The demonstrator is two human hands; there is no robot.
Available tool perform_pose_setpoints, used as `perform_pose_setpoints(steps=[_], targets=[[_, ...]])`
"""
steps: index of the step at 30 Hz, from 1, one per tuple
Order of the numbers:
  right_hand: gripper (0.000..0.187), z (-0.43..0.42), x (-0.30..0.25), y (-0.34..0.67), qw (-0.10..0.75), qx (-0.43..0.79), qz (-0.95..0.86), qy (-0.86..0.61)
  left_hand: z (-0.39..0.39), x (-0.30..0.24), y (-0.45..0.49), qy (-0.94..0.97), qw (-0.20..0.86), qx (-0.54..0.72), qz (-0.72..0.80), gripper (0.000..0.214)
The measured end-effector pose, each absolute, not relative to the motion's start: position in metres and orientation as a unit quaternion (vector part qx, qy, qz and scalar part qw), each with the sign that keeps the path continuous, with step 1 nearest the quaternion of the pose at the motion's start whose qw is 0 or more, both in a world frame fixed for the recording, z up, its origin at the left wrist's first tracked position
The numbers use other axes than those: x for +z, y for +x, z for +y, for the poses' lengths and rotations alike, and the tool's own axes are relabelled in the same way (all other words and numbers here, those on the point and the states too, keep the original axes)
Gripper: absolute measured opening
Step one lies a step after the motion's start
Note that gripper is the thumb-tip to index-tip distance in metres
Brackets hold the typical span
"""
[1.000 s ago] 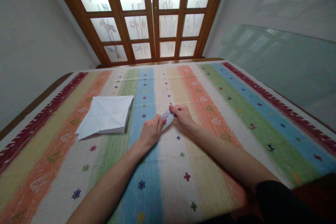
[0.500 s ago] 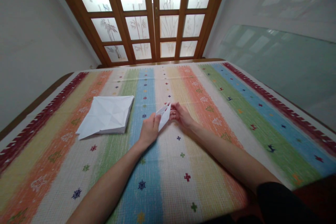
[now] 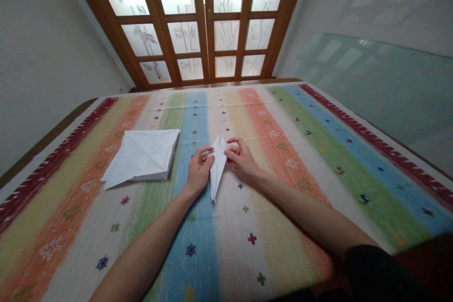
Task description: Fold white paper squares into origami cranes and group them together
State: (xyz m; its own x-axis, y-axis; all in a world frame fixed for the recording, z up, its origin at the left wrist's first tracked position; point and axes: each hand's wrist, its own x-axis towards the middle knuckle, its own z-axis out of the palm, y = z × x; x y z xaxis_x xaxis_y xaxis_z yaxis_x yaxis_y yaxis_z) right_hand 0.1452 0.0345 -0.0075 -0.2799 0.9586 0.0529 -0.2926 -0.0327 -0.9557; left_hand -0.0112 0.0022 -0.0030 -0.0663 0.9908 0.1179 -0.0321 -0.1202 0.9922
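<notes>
A narrow white folded paper shape (image 3: 217,167) lies pointed towards me on the striped tablecloth (image 3: 283,188), between my two hands. My left hand (image 3: 198,170) pinches its left edge with thumb and fingers. My right hand (image 3: 240,156) pinches its right edge, with the other fingers curled above it. Both forearms rest over the cloth.
A stack of creased white paper sheets (image 3: 143,155) lies on the cloth to the left of my hands. A wooden glazed door (image 3: 203,23) stands past the table's far edge. A glass pane (image 3: 382,89) leans on the wall at the right.
The folded paper has swung from a slanted, raised position to lie lengthwise with its tip towards me. Both hands have shifted to its two sides and still hold it.
</notes>
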Motion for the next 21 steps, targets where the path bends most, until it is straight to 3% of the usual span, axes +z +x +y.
perform_pose_setpoints(steps=[2, 7, 11, 16, 21], targets=[[0.038, 0.029, -0.007, 0.145, 0.483, 0.641, -0.510, -0.309, 0.003, -0.002, -0.013, 0.511, 0.426, 0.564, 0.489, 0.017], [0.031, 0.020, -0.006, 0.144, 0.465, 0.614, -0.562, -0.301, 0.003, -0.001, -0.014, 0.504, 0.409, 0.570, 0.503, 0.020], [0.015, 0.022, -0.008, 0.144, 0.468, 0.586, -0.575, -0.327, 0.002, -0.005, -0.016, 0.483, 0.467, 0.556, 0.489, 0.024], [0.026, 0.021, -0.011, 0.144, 0.464, 0.615, -0.561, -0.303, 0.004, -0.013, -0.018, 0.452, 0.546, 0.562, 0.426, 0.039], [0.019, 0.018, -0.010, 0.143, 0.479, 0.604, -0.572, -0.282, 0.003, -0.014, -0.021, 0.464, 0.559, 0.559, 0.399, 0.043]])
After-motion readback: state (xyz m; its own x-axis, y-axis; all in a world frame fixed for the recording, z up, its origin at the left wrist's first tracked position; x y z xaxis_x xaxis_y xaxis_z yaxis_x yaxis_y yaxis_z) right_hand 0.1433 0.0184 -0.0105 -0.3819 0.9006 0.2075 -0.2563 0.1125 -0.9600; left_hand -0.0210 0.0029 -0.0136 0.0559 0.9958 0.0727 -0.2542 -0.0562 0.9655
